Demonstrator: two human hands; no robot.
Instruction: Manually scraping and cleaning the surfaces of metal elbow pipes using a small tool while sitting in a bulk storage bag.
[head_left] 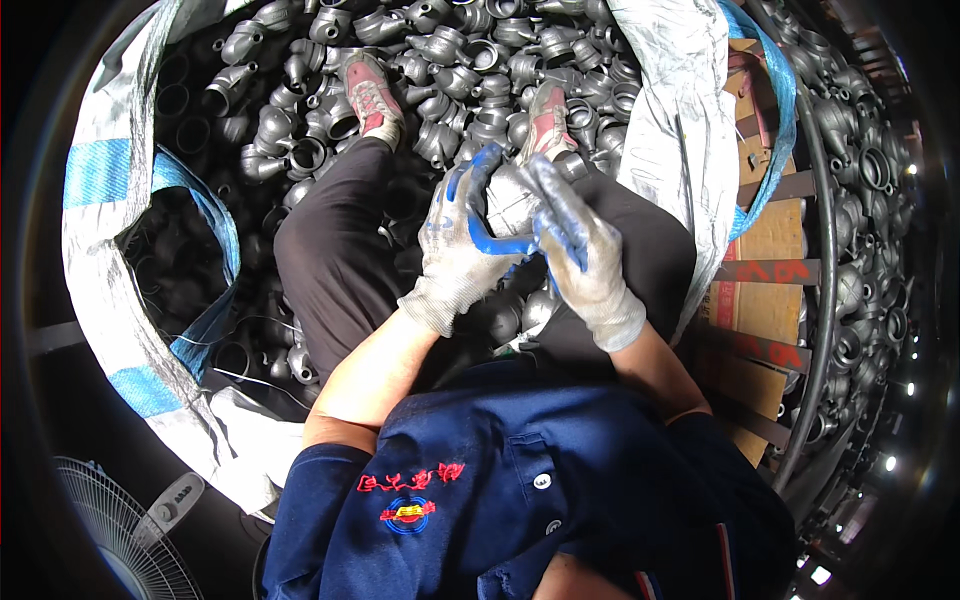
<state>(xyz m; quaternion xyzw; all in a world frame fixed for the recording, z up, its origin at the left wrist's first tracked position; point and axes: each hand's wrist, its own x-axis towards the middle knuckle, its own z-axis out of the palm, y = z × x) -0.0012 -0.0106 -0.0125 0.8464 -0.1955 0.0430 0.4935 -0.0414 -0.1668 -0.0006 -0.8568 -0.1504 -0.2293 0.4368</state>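
Both my hands wear grey knit gloves with blue palms. My left hand [455, 245] and my right hand [580, 250] close together around one grey metal pipe fitting [512, 200], held above my lap. The fitting is rounded and mostly hidden by my fingers. I sit with dark trousers and pink shoes [372, 95] resting on a heap of similar grey cast fittings [450, 60].
A large white and blue woven bulk sack [110, 250] surrounds the heap and my legs. More fittings fill a round wire bin [860, 180] at the right, past cardboard pieces [770, 240]. A fan [110, 530] stands at the lower left.
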